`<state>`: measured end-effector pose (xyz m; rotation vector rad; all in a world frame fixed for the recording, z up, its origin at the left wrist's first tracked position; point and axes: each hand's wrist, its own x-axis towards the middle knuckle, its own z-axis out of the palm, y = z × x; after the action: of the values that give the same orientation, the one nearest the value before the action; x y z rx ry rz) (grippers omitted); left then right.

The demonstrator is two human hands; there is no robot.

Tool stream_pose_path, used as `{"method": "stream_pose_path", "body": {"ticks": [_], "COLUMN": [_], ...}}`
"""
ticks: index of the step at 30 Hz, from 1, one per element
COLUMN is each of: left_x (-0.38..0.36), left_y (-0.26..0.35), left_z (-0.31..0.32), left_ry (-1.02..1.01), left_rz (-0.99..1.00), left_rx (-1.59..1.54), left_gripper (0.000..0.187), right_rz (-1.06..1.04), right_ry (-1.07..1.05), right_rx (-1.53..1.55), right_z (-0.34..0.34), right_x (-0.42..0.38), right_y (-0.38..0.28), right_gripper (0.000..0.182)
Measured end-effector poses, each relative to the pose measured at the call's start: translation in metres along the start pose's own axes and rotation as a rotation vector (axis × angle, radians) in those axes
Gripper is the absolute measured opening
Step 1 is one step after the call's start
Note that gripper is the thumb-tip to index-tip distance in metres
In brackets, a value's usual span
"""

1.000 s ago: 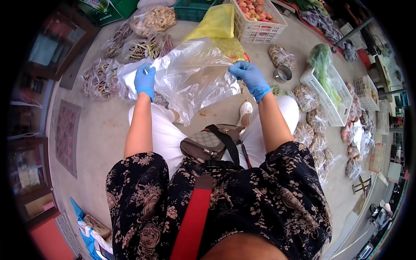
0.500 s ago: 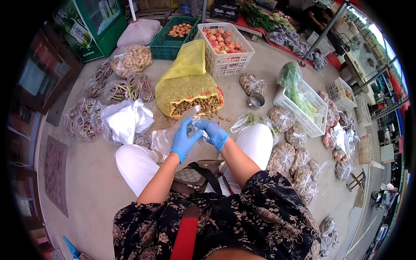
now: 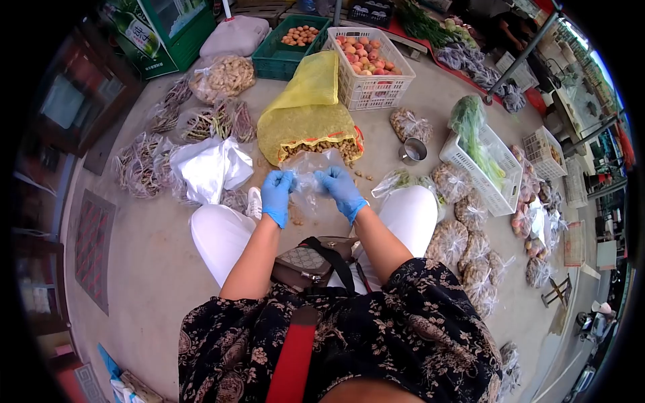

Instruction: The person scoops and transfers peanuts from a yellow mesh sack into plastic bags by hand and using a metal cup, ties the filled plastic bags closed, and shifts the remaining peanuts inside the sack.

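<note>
Between my two blue-gloved hands a clear plastic bag (image 3: 308,180) is stretched out, thin and see-through. My left hand (image 3: 276,197) pinches one side of it, and my right hand (image 3: 341,193) grips the opposite side. The bag looks to have nothing in it. Just beyond lies a yellow mesh sack (image 3: 306,124), its red-edged mouth facing me. Small brown round produce (image 3: 339,147), perhaps peanuts or small potatoes, shows in that mouth, partly hidden behind the bag. A few loose pieces lie on the floor beside it. A metal cup (image 3: 412,152) stands to the right.
Filled plastic bags (image 3: 449,243) lie in a group at my right, beside a white crate (image 3: 478,171) of greens. Behind the sack stand a white crate of peaches (image 3: 375,91) and a green crate (image 3: 279,66). Bagged beans (image 3: 140,168) and a silvery bag (image 3: 213,171) are at left.
My hands have moved apart, pulling the plastic bag wider between them; before, they were close together. The whole view has shifted, so surroundings appear further right and slightly higher.
</note>
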<state>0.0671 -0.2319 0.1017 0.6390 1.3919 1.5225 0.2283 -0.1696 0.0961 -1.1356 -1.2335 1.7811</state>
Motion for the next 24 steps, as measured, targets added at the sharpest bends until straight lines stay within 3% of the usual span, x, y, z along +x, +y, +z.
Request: {"method": "stream_pose_path", "body": {"ticks": [3, 4, 6, 8, 10, 11, 12, 14, 16, 18, 21, 24], "left_x": [0.013, 0.029, 0.040, 0.044, 0.056, 0.055, 0.053, 0.042, 0.032, 0.026, 0.016, 0.021], "left_y": [0.014, 0.010, 0.006, 0.006, -0.006, -0.007, -0.014, -0.005, 0.011, 0.023, 0.043, 0.029], "left_z": [-0.023, -0.042, -0.085, -0.097, -0.134, -0.143, -0.148, -0.131, -0.109, -0.091, -0.072, -0.096], "left_ry": [0.238, 0.291, 0.437, 0.478, 0.560, 0.415, 0.349, 0.211, 0.088, -0.031, -0.242, -0.305], "left_rz": [0.088, 0.211, 0.348, 0.299, 0.266, 0.128, 0.138, 0.161, 0.139, 0.126, 0.146, 0.122], "left_rx": [-0.142, -0.063, 0.230, 0.295, 0.411, 0.316, 0.277, 0.208, 0.054, -0.029, -0.082, 0.067], "left_gripper": [0.012, 0.011, 0.013, 0.013, 0.012, 0.010, 0.010, 0.009, 0.008, 0.009, 0.010, 0.011], "right_rz": [-0.168, -0.216, -0.072, 0.185, -0.108, -0.132, -0.162, 0.018, -0.362, -0.570, -0.622, -0.702], "right_ry": [0.313, 0.465, 0.603, 0.658, -0.012, -0.049, -0.082, 0.414, 0.196, -0.038, -0.116, -0.207], "right_rx": [-0.243, -0.160, 0.508, 1.114, 1.172, 1.011, 0.851, 0.193, -0.329, -0.756, -0.980, -1.208], "right_z": [-0.018, -0.034, -0.057, -0.095, -0.161, -0.159, -0.156, -0.086, -0.064, -0.035, 0.015, 0.032], "right_x": [0.002, 0.016, 0.022, 0.053, 0.075, 0.071, 0.066, 0.030, 0.049, 0.043, 0.028, 0.025], "right_y": [-0.007, -0.007, -0.020, -0.013, 0.033, 0.032, 0.030, -0.034, 0.000, 0.006, 0.006, 0.014], "right_gripper": [0.030, 0.025, 0.022, 0.018, 0.017, 0.018, 0.024, 0.045, 0.084, 0.102, 0.090, 0.064]}}
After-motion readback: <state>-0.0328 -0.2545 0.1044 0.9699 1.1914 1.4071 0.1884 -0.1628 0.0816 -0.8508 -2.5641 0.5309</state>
